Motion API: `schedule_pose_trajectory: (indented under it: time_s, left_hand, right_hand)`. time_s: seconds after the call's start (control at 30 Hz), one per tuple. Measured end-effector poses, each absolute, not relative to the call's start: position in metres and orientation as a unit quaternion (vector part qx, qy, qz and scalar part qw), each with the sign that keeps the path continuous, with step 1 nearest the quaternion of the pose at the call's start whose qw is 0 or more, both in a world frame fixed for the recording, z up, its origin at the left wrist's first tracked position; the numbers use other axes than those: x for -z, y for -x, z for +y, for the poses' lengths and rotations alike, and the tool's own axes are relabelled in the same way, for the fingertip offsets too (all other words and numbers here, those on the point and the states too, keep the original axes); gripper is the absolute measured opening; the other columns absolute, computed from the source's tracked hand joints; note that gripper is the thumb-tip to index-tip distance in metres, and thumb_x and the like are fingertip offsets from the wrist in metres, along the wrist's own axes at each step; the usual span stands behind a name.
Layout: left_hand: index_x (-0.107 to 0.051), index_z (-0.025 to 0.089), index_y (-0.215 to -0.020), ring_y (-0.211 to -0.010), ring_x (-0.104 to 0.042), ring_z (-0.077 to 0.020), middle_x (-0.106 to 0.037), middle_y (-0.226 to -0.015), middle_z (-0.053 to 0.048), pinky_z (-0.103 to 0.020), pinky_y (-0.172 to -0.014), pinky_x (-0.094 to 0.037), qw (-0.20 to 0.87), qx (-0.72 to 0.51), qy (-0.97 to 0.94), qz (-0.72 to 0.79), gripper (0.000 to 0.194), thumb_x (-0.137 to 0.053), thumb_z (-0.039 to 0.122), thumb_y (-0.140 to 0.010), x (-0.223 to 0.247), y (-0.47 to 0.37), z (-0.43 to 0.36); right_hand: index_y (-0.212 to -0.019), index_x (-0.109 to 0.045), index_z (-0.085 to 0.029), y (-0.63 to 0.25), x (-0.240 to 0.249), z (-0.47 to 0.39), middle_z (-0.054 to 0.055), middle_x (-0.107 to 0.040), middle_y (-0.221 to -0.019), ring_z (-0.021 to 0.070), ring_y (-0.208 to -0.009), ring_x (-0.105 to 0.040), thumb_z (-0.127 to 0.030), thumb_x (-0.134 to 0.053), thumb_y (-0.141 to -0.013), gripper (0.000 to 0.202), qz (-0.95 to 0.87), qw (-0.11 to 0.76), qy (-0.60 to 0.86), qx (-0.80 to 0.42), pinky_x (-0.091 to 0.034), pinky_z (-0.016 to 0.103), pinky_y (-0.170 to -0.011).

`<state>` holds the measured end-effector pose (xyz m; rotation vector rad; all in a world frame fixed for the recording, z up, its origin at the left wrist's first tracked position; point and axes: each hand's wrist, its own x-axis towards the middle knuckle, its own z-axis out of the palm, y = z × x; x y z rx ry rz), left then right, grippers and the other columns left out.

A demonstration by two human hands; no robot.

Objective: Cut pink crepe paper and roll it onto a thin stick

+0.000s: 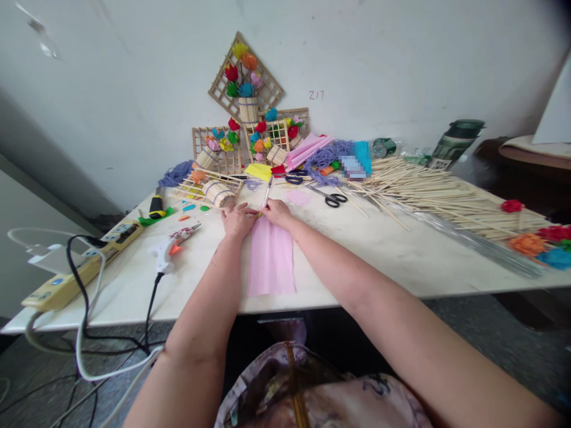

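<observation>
A strip of pink crepe paper [271, 258] lies lengthwise on the white table in front of me. At its far end my right hand [277, 213] is closed around a slim white pen [267, 191], which points up and away, its tip hidden by the fingers. My left hand [239, 220] lies with fingers spread at the paper's far left corner. A small yellowish piece [259, 214] shows between the two hands, too small to make out. Just beyond the left hand sits a bundled-stick basket [218, 194] on a stick lattice.
A hot glue gun [166, 252] and a power strip [84, 267] stand left, with cords over the edge. Black scissors [334, 200] lie to the right. Many thin sticks [428, 196] and wires [482, 241] cover the right side. Lattices with paper flowers [245, 77] lean on the wall.
</observation>
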<state>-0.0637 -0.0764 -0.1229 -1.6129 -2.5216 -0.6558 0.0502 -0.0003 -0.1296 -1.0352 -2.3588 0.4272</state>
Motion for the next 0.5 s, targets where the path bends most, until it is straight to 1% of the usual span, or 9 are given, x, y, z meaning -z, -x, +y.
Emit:
schedule_pose_trajectory:
  time_s: [0.3,0.5]
  left_hand:
    - [-0.069,0.037,-0.089,-0.125,-0.033,-0.0251,-0.053,-0.126,0.007,-0.047,-0.103,-0.018,0.036,0.211,0.527,-0.823,0.022,-0.055,0.044,-0.074,0.1230,0.0647,-0.0763]
    - [-0.069,0.038,-0.089,-0.125,-0.033,-0.0252,-0.053,-0.125,0.008,-0.045,-0.103,-0.019,0.040,0.210,0.527,-0.823,0.023,-0.054,0.046,-0.074,0.1246,0.0661,-0.0751]
  right_hand:
    - [-0.093,-0.064,-0.016,-0.0500,0.1286,-0.0006,0.007,-0.068,-0.091,0.0162,-0.083,-0.061,-0.037,-0.047,-0.082,0.029,-0.868,0.258,0.391,-0.164,-0.041,0.023,-0.070]
    - [-0.094,-0.064,-0.016,-0.0507,0.1273,-0.0028,0.008,-0.068,-0.092,0.0164,-0.083,-0.061,-0.036,-0.047,-0.083,0.028,-0.869,0.256,0.389,-0.168,-0.042,0.023,-0.071]
